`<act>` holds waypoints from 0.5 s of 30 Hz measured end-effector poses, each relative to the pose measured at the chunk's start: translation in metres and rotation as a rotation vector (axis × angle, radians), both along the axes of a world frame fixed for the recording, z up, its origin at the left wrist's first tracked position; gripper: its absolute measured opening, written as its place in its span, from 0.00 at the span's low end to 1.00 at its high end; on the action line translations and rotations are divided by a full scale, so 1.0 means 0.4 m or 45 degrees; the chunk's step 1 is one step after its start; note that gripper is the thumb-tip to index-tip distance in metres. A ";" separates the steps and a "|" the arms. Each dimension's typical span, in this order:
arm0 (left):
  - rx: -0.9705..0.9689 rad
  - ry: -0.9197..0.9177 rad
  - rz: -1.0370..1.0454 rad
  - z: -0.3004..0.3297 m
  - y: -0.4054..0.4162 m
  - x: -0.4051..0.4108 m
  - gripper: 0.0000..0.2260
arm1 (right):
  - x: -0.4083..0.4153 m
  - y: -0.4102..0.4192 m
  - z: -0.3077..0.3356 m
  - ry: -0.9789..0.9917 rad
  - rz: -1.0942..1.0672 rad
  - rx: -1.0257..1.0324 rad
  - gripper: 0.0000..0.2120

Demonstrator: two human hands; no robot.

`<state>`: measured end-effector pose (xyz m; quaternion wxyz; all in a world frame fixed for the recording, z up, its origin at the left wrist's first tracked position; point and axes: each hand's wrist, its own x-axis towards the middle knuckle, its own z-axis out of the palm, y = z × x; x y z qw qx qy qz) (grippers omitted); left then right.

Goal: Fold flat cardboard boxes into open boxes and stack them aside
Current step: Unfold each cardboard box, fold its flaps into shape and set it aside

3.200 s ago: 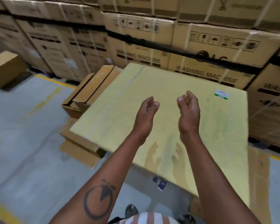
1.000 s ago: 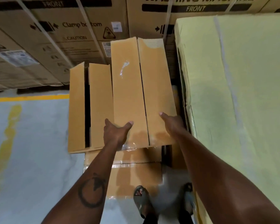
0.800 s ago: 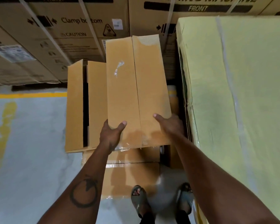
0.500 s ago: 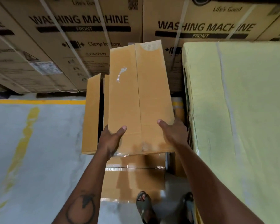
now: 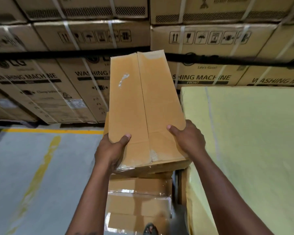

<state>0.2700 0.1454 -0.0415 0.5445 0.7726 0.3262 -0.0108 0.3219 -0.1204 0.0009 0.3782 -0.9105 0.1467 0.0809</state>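
The left hand (image 5: 111,150) grips the near left corner of a box (image 5: 143,109), thumb on top; the right hand (image 5: 187,138) grips its near right edge. The box is held up, 2 flaps closed, above a pile (image 5: 139,200) of wrapped cardboard, beside a yellow slab (image 5: 253,150).

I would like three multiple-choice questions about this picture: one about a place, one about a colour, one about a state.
1. The yellow-green wrapped block lies where from the held cardboard box?
A. its left
B. its right
C. under it

2. The line on the floor is
A. yellow
B. red
C. white

3. The held cardboard box is
A. lying on the floor
B. gripped by one hand
C. gripped by both hands

Key: 1 B, the block fills the right side. 2 A, the paint is yellow. 3 C, the left hand and right hand grip its near end.
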 end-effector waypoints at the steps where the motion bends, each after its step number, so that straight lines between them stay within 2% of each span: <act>1: 0.007 -0.027 -0.018 0.034 -0.027 0.003 0.38 | -0.002 -0.030 0.033 -0.016 -0.018 -0.011 0.31; 8: 0.062 -0.128 -0.212 0.173 -0.326 0.025 0.35 | -0.031 -0.322 0.170 -0.085 -0.173 -0.114 0.31; 12: 0.162 -0.110 -0.330 0.205 -0.579 0.006 0.25 | -0.066 -0.565 0.181 -0.056 -0.253 -0.131 0.30; 15: 0.256 -0.116 -0.450 0.239 -0.774 0.005 0.23 | -0.098 -0.769 0.173 -0.039 -0.328 -0.090 0.30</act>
